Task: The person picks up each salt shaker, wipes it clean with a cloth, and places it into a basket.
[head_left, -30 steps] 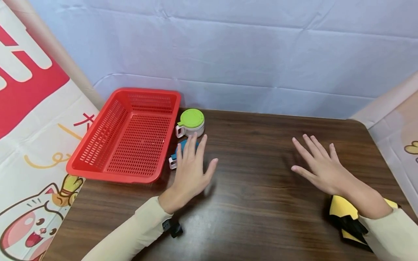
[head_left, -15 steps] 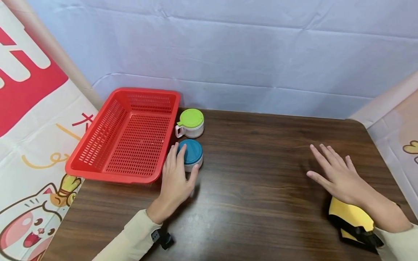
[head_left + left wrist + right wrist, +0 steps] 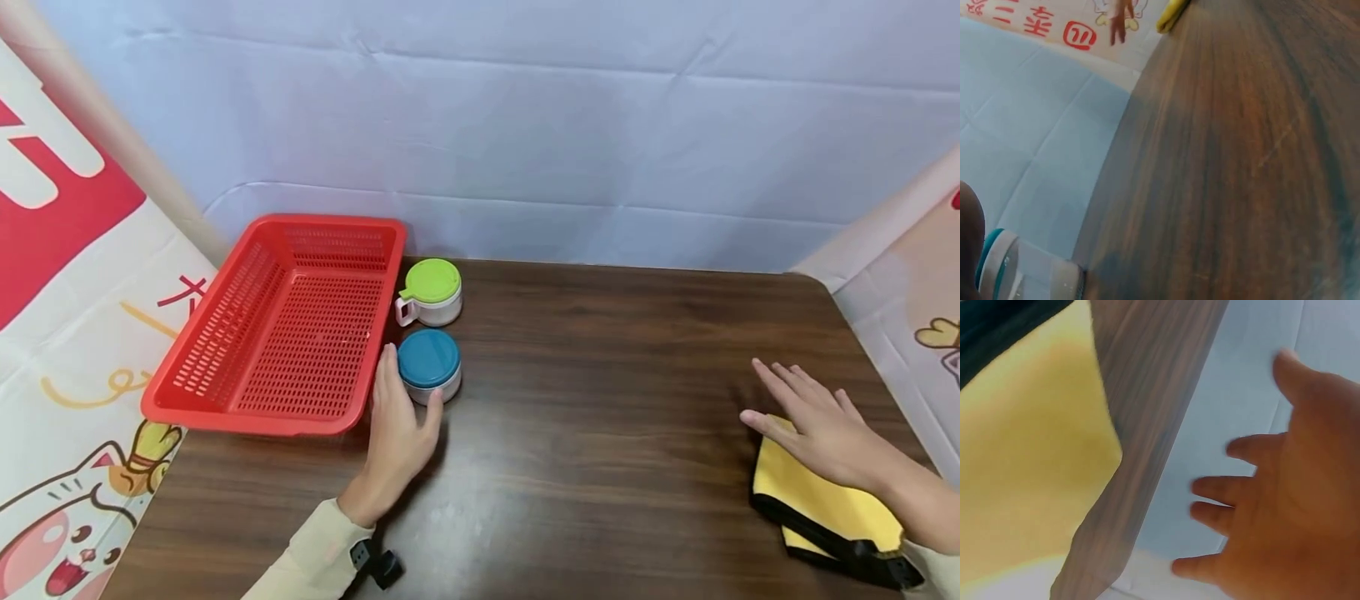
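Note:
A clear jar with a blue lid stands upright beside the basket. My left hand reaches around its near side, with the long fingers at its left and the thumb at its front right; whether they touch it I cannot tell. In the left wrist view the jar shows at the lower left corner. My right hand hovers with spread fingers over a folded yellow cloth with black edging. The right wrist view shows the hand apart from the cloth, holding nothing.
A red perforated basket stands on the left of the brown wooden table. Behind the blue-lidded jar is a similar jar with a green lid and a white handle. Pale sheeting hangs along the table's back edge.
My left hand has moved left and down to the side of the blue-lidded jar, uncovering its lid. The right hand has moved right and nearer me, above the yellow cloth.

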A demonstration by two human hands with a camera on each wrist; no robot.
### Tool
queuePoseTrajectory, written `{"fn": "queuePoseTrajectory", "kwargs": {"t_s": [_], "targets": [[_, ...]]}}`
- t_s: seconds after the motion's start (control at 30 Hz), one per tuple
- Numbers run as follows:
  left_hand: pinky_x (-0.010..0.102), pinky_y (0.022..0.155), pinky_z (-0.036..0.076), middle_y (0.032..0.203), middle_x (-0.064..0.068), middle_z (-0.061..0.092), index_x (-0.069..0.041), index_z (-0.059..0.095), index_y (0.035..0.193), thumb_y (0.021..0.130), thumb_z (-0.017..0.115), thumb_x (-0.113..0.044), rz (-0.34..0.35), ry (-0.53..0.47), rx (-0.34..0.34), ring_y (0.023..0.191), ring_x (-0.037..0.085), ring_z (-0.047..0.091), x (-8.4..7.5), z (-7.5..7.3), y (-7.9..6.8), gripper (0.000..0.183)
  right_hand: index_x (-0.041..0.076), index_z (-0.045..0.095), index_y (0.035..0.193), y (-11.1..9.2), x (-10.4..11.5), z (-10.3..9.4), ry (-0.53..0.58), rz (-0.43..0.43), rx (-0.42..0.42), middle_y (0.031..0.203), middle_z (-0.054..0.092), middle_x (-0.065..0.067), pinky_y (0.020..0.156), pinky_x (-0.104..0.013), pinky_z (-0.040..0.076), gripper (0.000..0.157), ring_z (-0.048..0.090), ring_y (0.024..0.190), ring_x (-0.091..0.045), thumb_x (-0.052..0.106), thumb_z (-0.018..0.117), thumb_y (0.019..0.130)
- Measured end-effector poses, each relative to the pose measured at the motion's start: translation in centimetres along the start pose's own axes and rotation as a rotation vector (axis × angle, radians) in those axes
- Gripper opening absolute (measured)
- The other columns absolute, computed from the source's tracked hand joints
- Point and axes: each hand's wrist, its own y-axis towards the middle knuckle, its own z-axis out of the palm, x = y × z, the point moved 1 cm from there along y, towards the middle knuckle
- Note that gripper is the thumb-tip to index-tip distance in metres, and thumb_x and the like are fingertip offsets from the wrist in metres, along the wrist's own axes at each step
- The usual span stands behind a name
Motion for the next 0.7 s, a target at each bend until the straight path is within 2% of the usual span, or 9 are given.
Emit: {"fn": "queuePoseTrajectory", "kwargs": {"t_s": [0.23,0.43,0.57,0.7], "targets": [[0.055,0.121,0.02,0.163,0.025,0.019,0.004,0.013,0.159,0.099,0.063,-0.02,-0.018,-0.034,-0.019,0.152,0.035,0.018,0.5,0.3,-0.2,0.083,-0.013,0.007,0.156,-0.9,-3.4,0.7,-0.044,0.134,0.077,0.149,0.016,-0.049,0.095,-0.087,0.003,0.093,0.008,0.134,-0.071,0.052,0.05,0.105],[0.056,0.12,0.023,0.162,0.026,0.022,0.005,0.016,0.159,0.101,0.062,-0.021,-0.049,-0.048,0.005,0.15,0.037,0.022,0.9,0.2,-0.2,0.078,-0.022,0.017,0.149,-1.1,-5.4,1.3,-0.066,0.177,0.084,0.14,0.025,-0.054,0.09,-0.088,0.013,0.093,0.021,0.125,-0.073,0.054,0.048,0.105],[0.054,0.119,0.025,0.162,0.025,0.023,0.003,0.014,0.16,0.103,0.059,-0.02,-0.101,-0.121,0.024,0.149,0.034,0.025,1.1,-0.1,-0.1,0.076,-0.026,0.022,0.144,-1.2,-6.0,1.7,-0.07,0.212,0.07,0.135,0.029,-0.056,0.088,-0.084,0.026,0.095,0.03,0.118,-0.073,0.056,0.05,0.104],[0.054,0.12,0.022,0.162,0.027,0.024,0.005,0.015,0.159,0.105,0.054,-0.015,-0.14,-0.206,0.014,0.15,0.034,0.024,1.5,-0.1,0.0,0.07,-0.027,0.028,0.141,-1.4,-6.2,2.0,-0.054,0.243,0.04,0.129,0.03,-0.057,0.082,-0.078,0.036,0.096,0.034,0.113,-0.071,0.057,0.052,0.102]]}}
